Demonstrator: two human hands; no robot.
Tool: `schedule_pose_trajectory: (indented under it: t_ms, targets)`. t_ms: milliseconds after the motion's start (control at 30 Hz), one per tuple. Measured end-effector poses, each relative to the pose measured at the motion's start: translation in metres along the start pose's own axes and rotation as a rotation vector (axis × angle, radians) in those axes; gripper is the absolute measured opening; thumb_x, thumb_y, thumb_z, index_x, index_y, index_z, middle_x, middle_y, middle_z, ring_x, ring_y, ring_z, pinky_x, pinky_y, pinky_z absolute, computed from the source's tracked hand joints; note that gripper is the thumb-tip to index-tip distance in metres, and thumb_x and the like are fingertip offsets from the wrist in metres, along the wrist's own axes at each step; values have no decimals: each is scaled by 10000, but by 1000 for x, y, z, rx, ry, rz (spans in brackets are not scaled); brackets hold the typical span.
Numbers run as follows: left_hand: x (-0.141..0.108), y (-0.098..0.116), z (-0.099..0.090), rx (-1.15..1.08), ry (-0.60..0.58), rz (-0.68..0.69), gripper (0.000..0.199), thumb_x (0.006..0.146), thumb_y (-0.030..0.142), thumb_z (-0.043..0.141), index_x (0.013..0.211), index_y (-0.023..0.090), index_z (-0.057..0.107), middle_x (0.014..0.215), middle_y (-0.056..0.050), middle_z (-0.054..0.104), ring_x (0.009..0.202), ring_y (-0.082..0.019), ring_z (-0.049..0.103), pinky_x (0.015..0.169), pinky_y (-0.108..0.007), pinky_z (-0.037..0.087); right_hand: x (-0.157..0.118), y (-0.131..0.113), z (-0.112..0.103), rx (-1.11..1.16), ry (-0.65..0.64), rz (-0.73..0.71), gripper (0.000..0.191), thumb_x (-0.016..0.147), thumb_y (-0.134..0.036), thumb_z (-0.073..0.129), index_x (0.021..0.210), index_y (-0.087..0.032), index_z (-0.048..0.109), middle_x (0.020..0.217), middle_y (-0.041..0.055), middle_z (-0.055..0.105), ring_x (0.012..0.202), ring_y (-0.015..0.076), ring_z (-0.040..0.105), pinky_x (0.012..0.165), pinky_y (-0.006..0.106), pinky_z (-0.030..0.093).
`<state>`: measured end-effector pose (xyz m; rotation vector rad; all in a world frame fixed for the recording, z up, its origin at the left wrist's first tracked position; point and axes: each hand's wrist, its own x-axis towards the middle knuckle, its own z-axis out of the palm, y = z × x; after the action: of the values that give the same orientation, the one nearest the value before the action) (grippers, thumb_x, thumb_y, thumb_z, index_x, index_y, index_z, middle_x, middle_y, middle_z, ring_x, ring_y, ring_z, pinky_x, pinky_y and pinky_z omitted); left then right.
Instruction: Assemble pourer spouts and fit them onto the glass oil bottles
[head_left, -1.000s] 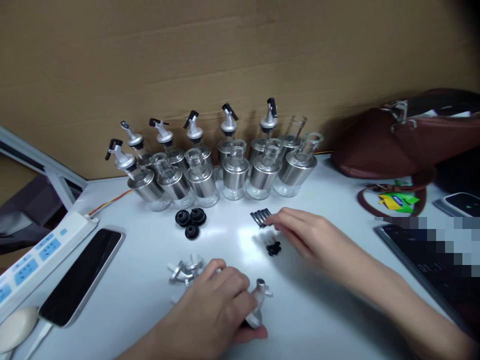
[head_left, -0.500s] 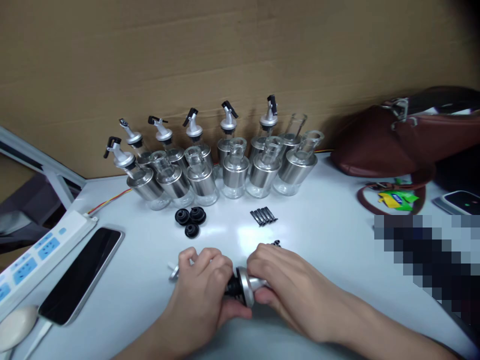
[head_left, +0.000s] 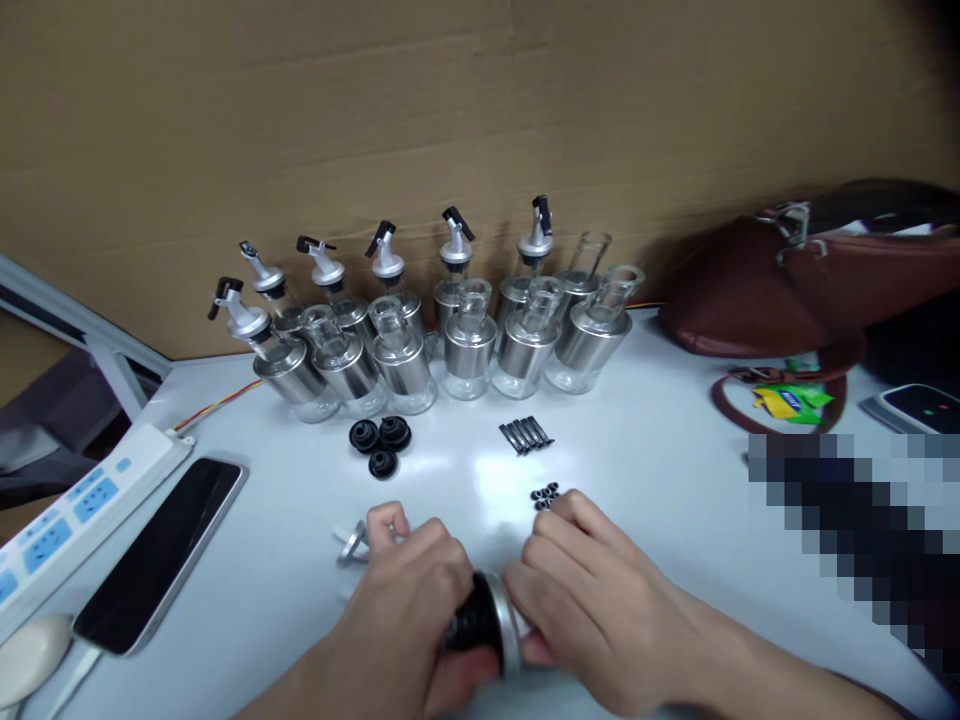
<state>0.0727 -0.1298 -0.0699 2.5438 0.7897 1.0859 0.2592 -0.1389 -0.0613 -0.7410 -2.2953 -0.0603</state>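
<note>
Low over the front of the table, my left hand (head_left: pixel 405 610) is closed around a ribbed black stopper (head_left: pixel 472 620). My right hand (head_left: pixel 600 605) grips the silver pour spout (head_left: pixel 511 630), whose wide collar sits against the stopper. The spout's narrow end is mostly hidden by my right fingers. Just left of my left hand lies another silver spout (head_left: pixel 351 543), partly covered by it. Small black rings (head_left: pixel 541 496) lie beyond my right hand. Farther back are three black stoppers (head_left: pixel 381 440) and a row of thin black levers (head_left: pixel 526 434).
Glass bottles with steel sleeves (head_left: pixel 401 360) stand in two rows before a cardboard wall (head_left: pixel 480 110); several carry spouts. At left are a phone (head_left: pixel 165 550) and a power strip (head_left: pixel 82 510). A brown bag (head_left: pixel 735 290) and a green-yellow packet (head_left: pixel 795 403) lie right.
Both hands have come slightly nearer to me with the spout and stopper, which now look larger and blurred. The small rings beyond my right hand have come into fuller view.
</note>
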Motion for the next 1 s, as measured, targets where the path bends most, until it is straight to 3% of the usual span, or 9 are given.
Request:
schedule_pose_trajectory:
  t_ms: [67, 200, 433, 700, 1000]
  targets:
    - [-5, 1, 3, 5, 59, 27, 263, 939, 358, 334, 738, 201, 396, 539, 63, 405, 487, -121, 339, 574, -329, 190, -2, -1, -1, -22, 59, -39, 396, 957, -127, 351, 589, -166, 492, 494, -18, 394, 515, 140, 261, 531, 318, 185]
    - [-9, 0, 1, 72, 5, 10, 254, 872, 381, 444, 692, 204, 424, 538, 51, 445, 528, -136, 367, 603, -339, 204, -6, 1, -1, -47, 48, -74, 429, 993, -184, 305, 615, -169, 506, 490, -17, 381, 518, 144, 236, 534, 335, 193]
    - [3, -4, -17, 235, 48, 81, 464, 1015, 420, 220, 767, 183, 534, 633, 24, 617, 669, -158, 498, 659, -371, 194, 4, 4, -5, 6, -13, -72, 490, 1042, -229, 193, 656, -169, 490, 545, -6, 516, 509, 138, 315, 618, 350, 271]
    - [12, -4, -31, 450, 33, 240, 470, 1028, 357, 233, 765, 174, 577, 671, 6, 666, 694, -162, 507, 639, -357, 227, 1, 1, 0, 241, -52, 75, 447, 1043, -290, 190, 751, -167, 506, 520, -27, 514, 477, 126, 329, 647, 323, 326]
    - [24, -4, -46, 603, 73, 461, 474, 1022, 235, 289, 663, 201, 598, 619, 51, 658, 661, -118, 493, 577, -352, 201, 2, 5, -2, 359, -72, 79, 437, 1043, -357, 150, 760, -195, 442, 501, -44, 504, 427, 114, 336, 582, 291, 309]
